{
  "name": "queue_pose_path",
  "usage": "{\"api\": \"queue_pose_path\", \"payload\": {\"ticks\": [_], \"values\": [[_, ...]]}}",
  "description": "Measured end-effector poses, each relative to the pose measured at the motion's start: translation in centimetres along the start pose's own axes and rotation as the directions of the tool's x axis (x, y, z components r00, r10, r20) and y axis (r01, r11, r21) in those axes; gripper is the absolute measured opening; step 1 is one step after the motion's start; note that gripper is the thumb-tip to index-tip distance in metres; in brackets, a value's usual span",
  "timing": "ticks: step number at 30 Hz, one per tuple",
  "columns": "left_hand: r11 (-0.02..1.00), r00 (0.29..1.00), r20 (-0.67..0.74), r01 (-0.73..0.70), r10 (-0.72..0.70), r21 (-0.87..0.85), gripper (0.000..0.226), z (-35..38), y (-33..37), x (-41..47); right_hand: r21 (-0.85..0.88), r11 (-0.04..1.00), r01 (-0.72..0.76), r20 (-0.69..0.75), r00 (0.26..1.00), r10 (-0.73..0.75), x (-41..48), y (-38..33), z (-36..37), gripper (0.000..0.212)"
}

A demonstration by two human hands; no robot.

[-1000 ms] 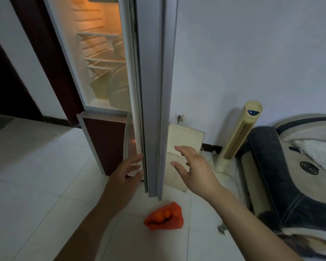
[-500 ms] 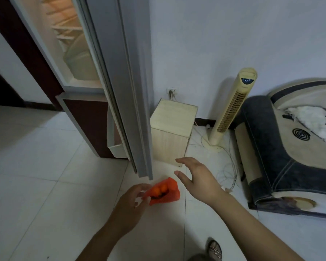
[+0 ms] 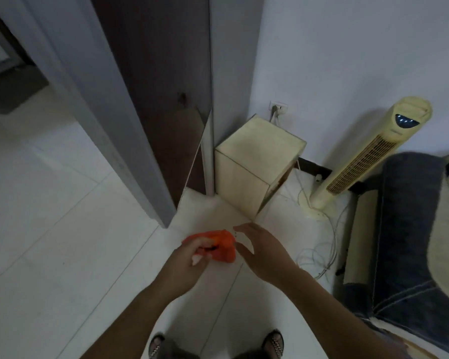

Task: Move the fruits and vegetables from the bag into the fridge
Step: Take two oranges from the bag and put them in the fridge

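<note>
Left hand (image 3: 189, 257) pinches the bag (image 3: 224, 248) at its mouth, right hand (image 3: 266, 252) spread empty beside it; lifting by that one edge could tip it, spilling fruit onto the floor (image 3: 62, 229).

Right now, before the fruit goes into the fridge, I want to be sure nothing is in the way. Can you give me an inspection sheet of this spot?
Surface: pale tiled floor.
Job's things: orange bag lying on the floor, contents hidden; fridge door swung out left of it, fridge interior out of view.
Clutter: wooden box against the wall, tower fan beside it.
Hands: left hand grips the bag's near edge with curled fingers; right hand open beside the bag.
Cables: thin white cables loose on the floor right of the bag; wall socket in use behind the box.
Surroundings: white wall, dark grey sofa at right.
</note>
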State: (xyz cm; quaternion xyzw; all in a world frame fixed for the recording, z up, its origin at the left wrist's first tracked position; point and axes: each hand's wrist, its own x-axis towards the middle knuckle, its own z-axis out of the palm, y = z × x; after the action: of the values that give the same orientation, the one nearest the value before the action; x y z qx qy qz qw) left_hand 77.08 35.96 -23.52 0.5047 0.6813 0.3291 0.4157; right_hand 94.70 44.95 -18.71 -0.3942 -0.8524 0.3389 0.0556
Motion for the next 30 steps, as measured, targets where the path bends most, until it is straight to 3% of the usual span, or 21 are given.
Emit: {"api": "queue_pose_path", "payload": {"ticks": [4, 9, 15, 20, 26, 30], "values": [[0.997, 0.997, -0.020, 0.069, -0.069, -0.016, 0.027, 2.6, -2.9, 2.1, 0.035, 0.998, 0.056, -0.012, 0.998, -0.056, 1.6, 3.6, 2.2, 0.031], [0.997, 0.996, -0.050, 0.076, -0.076, -0.008, 0.026, 5.2, -10.5, 6.6, -0.010, 0.999, 0.044, 0.000, 0.999, -0.044, 7.1, 11.8, 10.4, 0.035], [0.997, 0.998, -0.040, 0.056, -0.054, 0.050, 0.034, 9.3, -24.0, 14.1, -0.089, 0.995, 0.054, 0.016, 0.998, -0.053, 15.3, 23.3, 21.8, 0.039], [0.993, 0.996, -0.070, 0.053, -0.046, 0.101, 0.026, 12.3, -37.5, 22.2, -0.149, 0.985, 0.091, 0.009, 0.996, -0.091, 22.7, 32.3, 32.1, 0.040], [0.927, 0.994, -0.097, -0.017, 0.057, 0.375, 0.021, 16.0, -51.2, 29.0, -0.253, 0.943, 0.216, -0.024, 0.973, -0.229, 30.8, 38.4, 41.5, 0.042], [0.813, 0.986, -0.082, -0.073, 0.147, 0.578, 0.057, 17.4, -58.4, 30.9, -0.407, 0.878, 0.251, 0.042, 0.966, -0.256, 32.5, 42.3, 45.3, 0.045]]}}
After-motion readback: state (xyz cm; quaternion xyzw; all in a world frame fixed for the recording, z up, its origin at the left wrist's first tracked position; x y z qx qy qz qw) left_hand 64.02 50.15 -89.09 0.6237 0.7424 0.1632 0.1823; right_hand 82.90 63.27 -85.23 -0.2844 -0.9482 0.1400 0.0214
